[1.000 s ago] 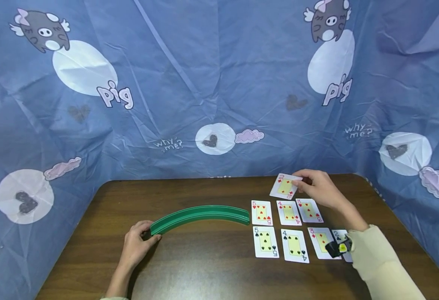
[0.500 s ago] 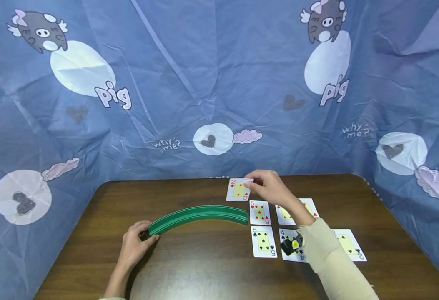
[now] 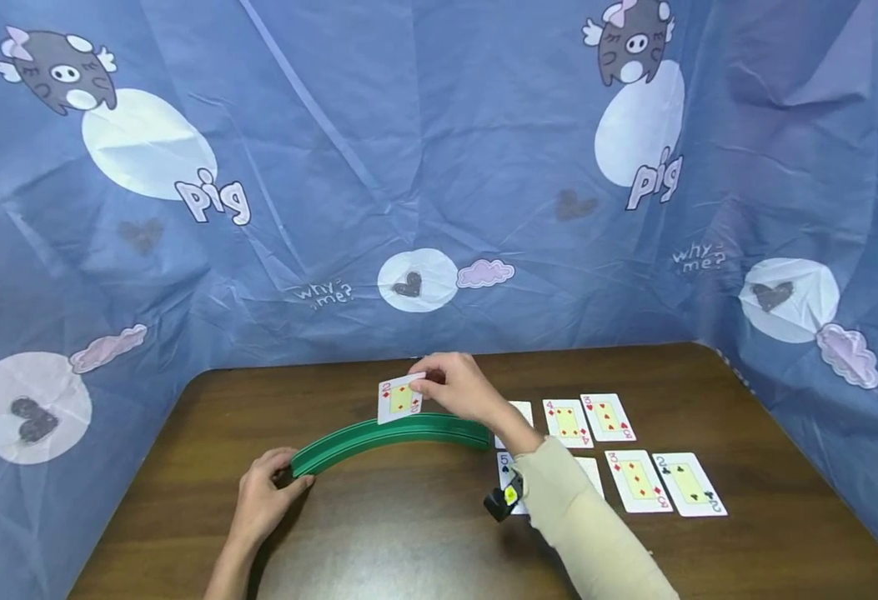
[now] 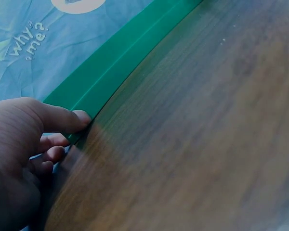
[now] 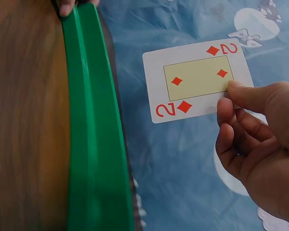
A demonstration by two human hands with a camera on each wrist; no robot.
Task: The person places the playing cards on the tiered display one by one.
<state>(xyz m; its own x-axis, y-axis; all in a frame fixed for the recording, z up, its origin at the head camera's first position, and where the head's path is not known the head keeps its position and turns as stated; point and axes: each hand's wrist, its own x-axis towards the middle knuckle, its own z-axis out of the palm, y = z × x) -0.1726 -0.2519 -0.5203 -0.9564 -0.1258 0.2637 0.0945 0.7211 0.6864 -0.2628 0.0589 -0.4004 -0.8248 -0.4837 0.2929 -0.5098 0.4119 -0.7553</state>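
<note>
My right hand (image 3: 459,385) pinches a two of diamonds playing card (image 3: 397,399) by its right edge, thumb on the face. The card is held face up toward me, just behind the curved green card holder (image 3: 386,430), and its lower edge overlaps the holder in the head view. In the right wrist view the card (image 5: 197,82) shows apart from the green holder (image 5: 94,125). My left hand (image 3: 262,492) grips the holder's left end; in the left wrist view the thumb (image 4: 77,120) lies on its near side and the fingers curl behind.
To the right lie two rows of face-up cards, among them the four of diamonds (image 3: 567,423), three of hearts (image 3: 607,417), three of diamonds (image 3: 637,481) and two of clubs (image 3: 689,484). My right forearm partly covers the fives and a four. Blue cloth (image 3: 423,167) hangs behind the table.
My right hand has carried the two of diamonds leftward from above the card rows to the holder. My left hand keeps its grip on the holder. The head view has shifted slightly.
</note>
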